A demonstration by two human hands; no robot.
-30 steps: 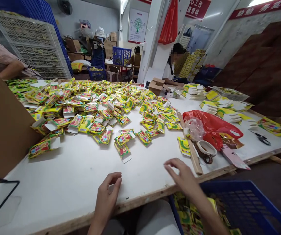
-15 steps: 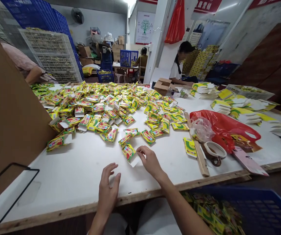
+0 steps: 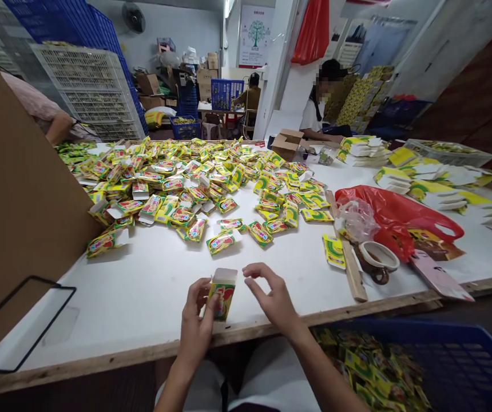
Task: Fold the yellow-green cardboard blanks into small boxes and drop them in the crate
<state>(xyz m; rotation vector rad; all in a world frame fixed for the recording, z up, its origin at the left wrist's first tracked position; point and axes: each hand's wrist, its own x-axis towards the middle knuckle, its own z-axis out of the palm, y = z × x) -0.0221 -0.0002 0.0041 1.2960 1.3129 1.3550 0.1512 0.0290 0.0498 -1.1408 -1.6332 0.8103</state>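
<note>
Near the table's front edge, my left hand point(image 3: 197, 315) grips a small yellow, green and red printed box point(image 3: 224, 294) between thumb and fingers. The box stands upright with its white end flap open at the top. Just right of it, my right hand point(image 3: 272, 294) hovers with thumb and forefinger curved and slightly apart, nothing between them. Beyond the hands, a single similar box point(image 3: 221, 242) lies on the white tabletop point(image 3: 151, 297). A wide heap of such boxes point(image 3: 177, 183) spreads behind it, some with flaps open.
On the right are a wooden strip point(image 3: 353, 269), a brown mug point(image 3: 377, 260), a red plastic bag point(image 3: 400, 214) and a pink flat item point(image 3: 441, 274). A cardboard panel point(image 3: 23, 189) stands at left. Below the table edge, a blue crate point(image 3: 456, 355) holds packets. Other people sit farther back.
The box near my right hand has been lifted off the table, brought closer and turned upright into my left hand. My right hand is now free beside it. The view has shifted slightly.
</note>
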